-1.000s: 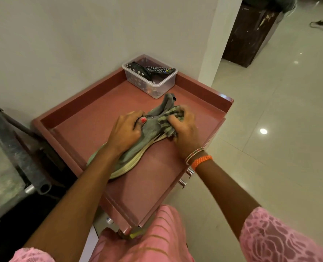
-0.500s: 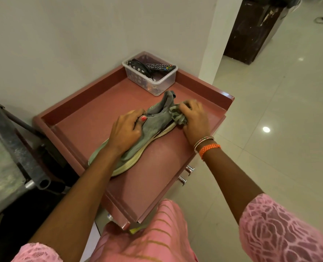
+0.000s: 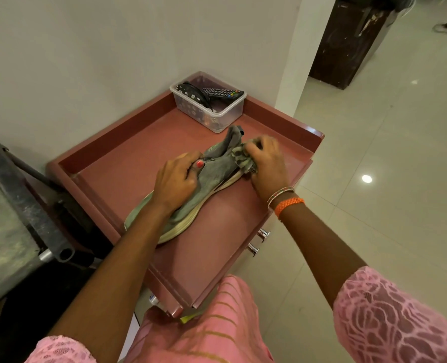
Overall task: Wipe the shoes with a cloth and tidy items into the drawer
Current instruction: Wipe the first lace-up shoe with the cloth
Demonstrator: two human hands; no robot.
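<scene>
- Person's pink sleeves and clothing, nearest the camera; both forearms reach forward over the red cabinet top [image 3: 217, 258], a shallow tray-like surface with a raised rim.
- Two metal drawer knobs [image 3: 259, 242], on the cabinet's right face, below the rim; no drawer appears open.
- Grey shoe [image 3: 212, 179], lying on its side at the middle of the cabinet top, pale sole toward the near right, its ankle end pointing far.
- Left hand [image 3: 176, 183], fingers curled over the middle of the shoe, pressing it down and holding it steady.
- Right hand [image 3: 268, 166], fingers bunched around a checked cloth [image 3: 242, 159], which touches the shoe's far end near the heel; bangles and an orange band sit at the wrist.
- Clear plastic box [image 3: 209, 106], at the far corner by the wall, holding a remote control [image 3: 223, 93] and a dark floral item.
- Step in hand, as judged: wiping the shoe. The next move likely calls for working the cloth along the remaining upper and sole while the left hand keeps the shoe from sliding.
</scene>
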